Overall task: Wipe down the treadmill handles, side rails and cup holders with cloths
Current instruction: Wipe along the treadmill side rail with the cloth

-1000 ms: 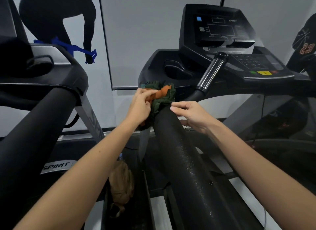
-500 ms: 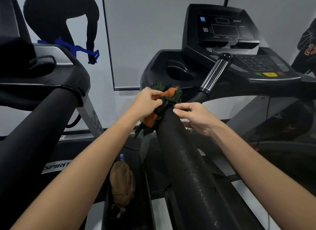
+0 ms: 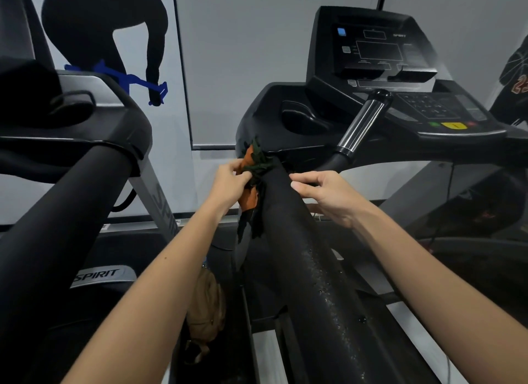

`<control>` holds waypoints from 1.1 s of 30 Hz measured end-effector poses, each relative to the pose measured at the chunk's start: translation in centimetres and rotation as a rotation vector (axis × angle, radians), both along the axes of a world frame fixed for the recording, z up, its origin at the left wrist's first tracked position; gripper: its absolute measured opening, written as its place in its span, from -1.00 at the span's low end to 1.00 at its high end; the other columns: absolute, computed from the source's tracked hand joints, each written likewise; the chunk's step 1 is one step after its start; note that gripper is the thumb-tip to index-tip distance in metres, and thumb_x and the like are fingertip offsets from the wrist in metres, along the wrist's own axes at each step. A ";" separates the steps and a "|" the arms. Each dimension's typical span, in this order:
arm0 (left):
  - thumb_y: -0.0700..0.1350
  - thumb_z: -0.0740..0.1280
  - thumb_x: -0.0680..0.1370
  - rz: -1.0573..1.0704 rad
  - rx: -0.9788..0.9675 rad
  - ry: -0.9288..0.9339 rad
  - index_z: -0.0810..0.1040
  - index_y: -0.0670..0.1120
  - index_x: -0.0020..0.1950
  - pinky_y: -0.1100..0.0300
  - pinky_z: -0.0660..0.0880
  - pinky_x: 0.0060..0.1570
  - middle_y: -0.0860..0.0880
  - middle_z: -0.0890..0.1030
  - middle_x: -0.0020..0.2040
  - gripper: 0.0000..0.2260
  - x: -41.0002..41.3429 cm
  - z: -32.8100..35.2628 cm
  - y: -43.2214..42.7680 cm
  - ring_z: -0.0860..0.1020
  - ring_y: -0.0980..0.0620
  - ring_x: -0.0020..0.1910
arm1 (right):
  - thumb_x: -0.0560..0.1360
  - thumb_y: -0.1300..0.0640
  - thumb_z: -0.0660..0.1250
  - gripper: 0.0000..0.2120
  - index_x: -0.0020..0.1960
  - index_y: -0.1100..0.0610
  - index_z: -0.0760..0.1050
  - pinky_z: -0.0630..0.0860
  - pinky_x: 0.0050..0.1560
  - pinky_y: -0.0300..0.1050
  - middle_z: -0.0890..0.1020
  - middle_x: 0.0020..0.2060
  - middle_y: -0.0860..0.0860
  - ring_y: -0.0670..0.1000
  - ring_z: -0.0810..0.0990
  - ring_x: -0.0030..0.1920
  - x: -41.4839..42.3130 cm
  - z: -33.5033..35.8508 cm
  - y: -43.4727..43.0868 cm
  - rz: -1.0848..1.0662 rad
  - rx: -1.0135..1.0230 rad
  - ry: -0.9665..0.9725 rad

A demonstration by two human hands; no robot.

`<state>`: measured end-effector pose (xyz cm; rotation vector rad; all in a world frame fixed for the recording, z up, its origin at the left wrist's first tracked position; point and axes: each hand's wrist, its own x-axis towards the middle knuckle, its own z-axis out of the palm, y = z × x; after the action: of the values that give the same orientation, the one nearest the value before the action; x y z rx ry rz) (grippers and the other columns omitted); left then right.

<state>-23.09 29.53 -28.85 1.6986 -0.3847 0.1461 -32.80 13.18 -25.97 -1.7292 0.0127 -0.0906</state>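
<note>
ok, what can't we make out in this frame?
Head view:
Right hand: whether it pinches anything; fingertips merge with the black handle.
Cloth: its far side, behind the left hand and handle.
Cup holder: inside, too dark.
Console: labels too small.

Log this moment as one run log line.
step: wiping padded handle | left hand: grips orange-green cloth against padded handle | right hand: holds padded handle beside cloth

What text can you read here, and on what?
"SPIRIT": silver badge on the left treadmill's base.
"SPIR", rest hidden: that treadmill's grey upright.
Console brand word and keypad labels: too small, blurred.
"2", cut off: jersey at right edge.
</note>
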 end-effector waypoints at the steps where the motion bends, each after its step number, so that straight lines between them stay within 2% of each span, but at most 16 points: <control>1: -0.35 0.16 0.56 0.006 -0.054 0.050 0.54 -0.15 0.11 0.45 0.46 -0.34 0.03 0.57 -0.20 -0.76 0.0 -0.4 0.0 0.54 0.16 -0.24 | 0.52 0.26 0.27 -0.64 0.30 0.30 0.40 0.60 -0.17 -0.32 0.52 0.23 0.10 -0.10 0.57 -0.02 0.0 -0.1 0.0 -0.001 0.001 -0.002; 4: -0.33 0.14 0.59 0.002 -0.222 0.226 0.53 -0.18 0.15 0.33 0.49 -0.40 -0.01 0.59 -0.23 -0.76 0.0 -2.3 0.0 0.56 0.13 -0.32 | 0.52 0.28 0.27 -0.64 0.31 0.31 0.39 0.54 -0.28 -0.41 0.53 0.19 0.14 -0.11 0.57 -0.05 0.0 -0.2 0.0 -0.003 0.019 -0.008; 6: -0.31 0.13 0.59 -0.010 -0.277 0.291 0.54 -0.16 0.06 0.34 0.43 -0.50 0.03 0.55 -0.37 -0.79 -0.8 -2.9 -0.2 0.51 0.17 -0.46 | 0.52 0.28 0.27 -0.64 0.31 0.31 0.39 0.56 -0.25 -0.39 0.54 0.20 0.15 -0.10 0.57 -0.05 0.1 -0.3 0.0 -0.003 0.030 -0.006; 8: -0.28 0.13 0.59 -0.008 -0.311 0.293 0.52 -0.10 -0.06 0.36 0.38 -0.55 0.10 0.49 -0.49 -0.80 -1.7 -2.2 -0.5 0.46 0.21 -0.52 | 0.52 0.27 0.28 -0.64 0.30 0.30 0.40 0.56 -0.23 -0.37 0.54 0.19 0.15 -0.09 0.57 -0.02 0.1 -0.3 0.0 -0.001 0.029 -0.005; 10: -0.27 0.17 0.56 0.022 -0.264 0.221 0.53 -0.07 -0.10 0.36 0.38 -0.50 0.13 0.48 -0.52 -0.81 -1.9 -0.8 -0.6 0.45 0.23 -0.53 | 0.52 0.27 0.28 -0.64 0.30 0.29 0.41 0.55 -0.25 -0.39 0.55 0.17 0.15 -0.09 0.57 -0.03 0.2 -0.4 -0.1 0.000 0.032 -0.004; 13: -0.17 0.27 0.49 0.072 0.049 0.032 0.59 -0.07 -0.13 0.22 0.44 -0.31 0.02 0.51 -0.33 -0.90 -1.2 1.6 -1.0 0.50 0.10 -0.36 | 0.52 0.27 0.28 -0.65 0.29 0.28 0.42 0.55 -0.25 -0.40 0.55 0.14 0.14 -0.10 0.57 -0.05 0.3 -0.4 -0.1 0.001 0.029 -0.003; 15: -0.04 0.31 0.44 0.099 0.337 -0.110 0.62 -0.09 -0.13 0.12 0.46 -0.12 -0.05 0.51 -0.17 -0.84 -0.5 3.1 -1.6 0.55 -0.04 -0.15 | 0.52 0.26 0.28 -0.65 0.30 0.28 0.41 0.54 -0.25 -0.41 0.56 0.11 0.10 -0.12 0.57 -0.05 0.3 -0.5 -0.1 -0.001 0.023 -0.007; 17: 0.00 0.31 0.45 0.083 0.560 -0.214 0.65 -0.08 -0.07 0.09 0.45 0.02 -0.08 0.48 -0.02 -0.79 -0.2 4.2 -2.7 0.51 -0.07 0.00 | 0.52 0.26 0.28 -0.64 0.30 0.29 0.40 0.53 -0.27 -0.44 0.56 0.02 0.01 -0.16 0.55 -0.08 0.3 -0.5 -0.2 -0.005 0.014 -0.013; 20: 0.02 0.29 0.47 0.073 0.686 -0.241 0.62 -0.09 -0.02 0.03 0.42 0.14 -0.12 0.43 0.13 -0.76 0.0 4.8 -3.5 0.45 -0.08 0.10 | 0.52 0.24 0.29 -0.63 0.30 0.27 0.41 0.55 -0.22 -0.39 0.56 0.06 0.01 -0.14 0.56 -0.05 0.3 -0.5 -0.2 -0.005 0.002 -0.017; 23: -0.13 0.27 0.49 0.093 0.507 -0.209 0.59 -0.21 -0.17 0.09 0.42 -0.09 -0.10 0.45 -0.13 -0.82 0.0 3.9 -2.6 0.48 -0.08 -0.12 | 0.52 0.23 0.29 -0.66 0.29 0.24 0.44 0.55 -0.10 -0.31 0.55 0.16 0.07 -0.07 0.57 0.02 0.3 -0.7 -0.2 -0.013 0.002 -0.020; 25: -0.23 0.25 0.50 0.081 0.311 -0.147 0.61 -0.15 -0.14 0.13 0.40 -0.21 -0.06 0.47 -0.26 -0.86 0.2 2.9 -1.7 0.50 -0.03 -0.24 | 0.52 0.24 0.28 -0.67 0.27 0.24 0.45 0.54 -0.14 -0.34 0.56 0.12 0.06 -0.09 0.57 -0.03 0.3 -0.8 -0.2 -0.014 0.022 -0.026; 28: -0.29 0.21 0.51 0.076 0.124 -0.070 0.61 -0.11 0.04 0.26 0.45 -0.30 -0.08 0.56 -0.21 -0.77 0.3 1.4 -1.0 0.51 0.09 -0.31 | 0.52 0.23 0.28 -0.68 0.27 0.23 0.46 0.54 -0.16 -0.34 0.56 0.12 0.06 -0.09 0.57 -0.04 0.3 -0.8 -0.2 -0.019 0.035 -0.022; 29: -0.30 0.21 0.51 0.081 0.075 -0.044 0.61 -0.13 0.06 0.31 0.44 -0.36 -0.06 0.56 -0.25 -0.77 0.2 1.0 -1.0 0.51 0.13 -0.36 | 0.52 0.23 0.28 -0.68 0.27 0.22 0.45 0.55 -0.17 -0.35 0.55 0.13 0.06 -0.10 0.57 -0.03 0.3 -0.8 -0.1 -0.019 0.038 -0.022; 31: -0.32 0.19 0.52 0.090 -0.041 0.035 0.59 -0.18 0.02 0.38 0.40 -0.46 -0.02 0.52 -0.36 -0.79 -0.2 0.3 -0.9 0.48 0.22 -0.49 | 0.52 0.23 0.28 -0.67 0.28 0.23 0.45 0.55 -0.24 -0.38 0.54 0.15 0.05 -0.13 0.57 -0.05 0.2 -0.8 0.0 -0.019 0.048 -0.021; 33: -0.34 0.17 0.53 0.075 -0.141 0.115 0.57 -0.19 -0.06 0.41 0.40 -0.47 -0.01 0.52 -0.37 -0.80 -0.7 -0.3 -0.7 0.49 0.26 -0.51 | 0.52 0.24 0.28 -0.66 0.29 0.25 0.43 0.53 -0.29 -0.42 0.54 0.14 0.05 -0.16 0.56 -0.07 0.2 -0.8 0.0 -0.018 0.066 -0.016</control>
<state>-23.83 28.83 -29.13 1.5744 -0.2196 0.1265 -32.64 13.15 -26.74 -1.6630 0.0193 -0.1167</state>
